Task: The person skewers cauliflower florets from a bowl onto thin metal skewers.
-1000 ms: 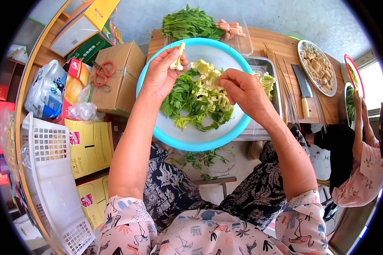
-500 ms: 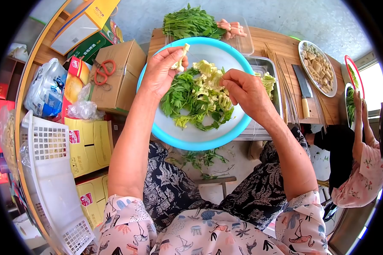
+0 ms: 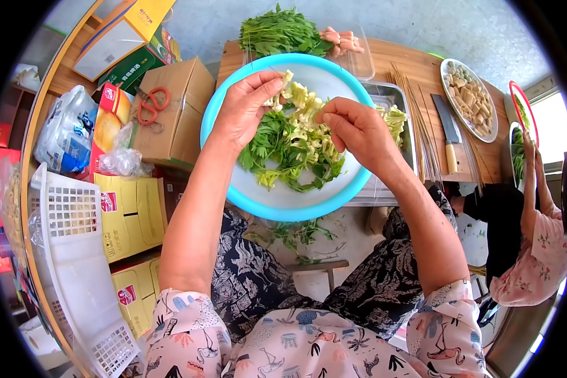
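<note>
My left hand (image 3: pixel 246 106) pinches a pale cauliflower floret (image 3: pixel 287 79) between thumb and forefinger, over the left side of a blue-rimmed basin (image 3: pixel 277 210). To the right, my right hand (image 3: pixel 354 129) is closed above the basin, thumb pressed to forefinger; what it holds, if anything, is hidden. A thin line, perhaps a skewer, shows faintly near the floret. Below both hands the basin holds cauliflower pieces (image 3: pixel 302 135) and leafy greens (image 3: pixel 264 142). More cauliflower (image 3: pixel 394 120) lies in a metal tray (image 3: pixel 384 94) partly under the basin's right side.
Behind the basin are bundled greens (image 3: pixel 283 34) and a clear box (image 3: pixel 362 63) with pink pieces. Rightward lie skewers (image 3: pixel 416 126), a cleaver (image 3: pixel 446 120) and a filled plate (image 3: pixel 469 101). Another person's arms (image 3: pixel 532 189) show far right. Scissors (image 3: pixel 151 107) rest on a carton (image 3: pixel 186 107).
My left hand has moved slightly right and down with its floret, which now overlaps the heap from this view. My right hand has shifted slightly left and stays closed.
</note>
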Tool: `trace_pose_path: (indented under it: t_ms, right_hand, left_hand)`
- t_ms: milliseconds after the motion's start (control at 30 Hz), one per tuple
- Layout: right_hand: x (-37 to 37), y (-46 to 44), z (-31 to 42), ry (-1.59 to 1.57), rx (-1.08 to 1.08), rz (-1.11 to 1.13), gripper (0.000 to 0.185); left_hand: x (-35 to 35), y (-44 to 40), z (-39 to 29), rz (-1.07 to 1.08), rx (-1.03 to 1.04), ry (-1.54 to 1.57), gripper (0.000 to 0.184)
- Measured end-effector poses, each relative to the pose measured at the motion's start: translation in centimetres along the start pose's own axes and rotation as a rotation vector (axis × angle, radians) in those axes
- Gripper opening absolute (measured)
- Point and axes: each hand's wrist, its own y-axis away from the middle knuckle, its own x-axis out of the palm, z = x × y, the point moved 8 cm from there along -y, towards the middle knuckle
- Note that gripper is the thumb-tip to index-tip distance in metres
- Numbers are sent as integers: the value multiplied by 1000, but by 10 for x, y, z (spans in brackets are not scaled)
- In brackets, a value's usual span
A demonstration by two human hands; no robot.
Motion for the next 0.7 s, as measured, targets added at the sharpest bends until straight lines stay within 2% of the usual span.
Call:
trace_pose_path:
  t_ms: [200, 333, 467, 533, 600, 700]
  right_hand:
    - [5, -3, -13, -210, 103, 62, 16]
    - [-7, -5, -18, -276, 128, -7, 16]
    - [-27, -7, -17, -324, 111, -124, 17]
    - [-36, -6, -15, -332, 105, -175, 17]
    - [-41, -6, -15, -322, 86, -208, 17]
    - [-43, -5, -13, -335, 65, -203, 17]
  left_hand:
    - [-3, -2, 1, -73, 59, -18, 23]
    - [-15, -6, 4, -160, 85, -9, 27]
    - [-9, -15, 28, -108, 1, -221, 23]
    - [9, -21, 41, 16, 54, -645, 21]
    - [27, -22, 56, 100, 63, -850, 19]
    - [55, -21, 72, 214, 230, -1108, 17]
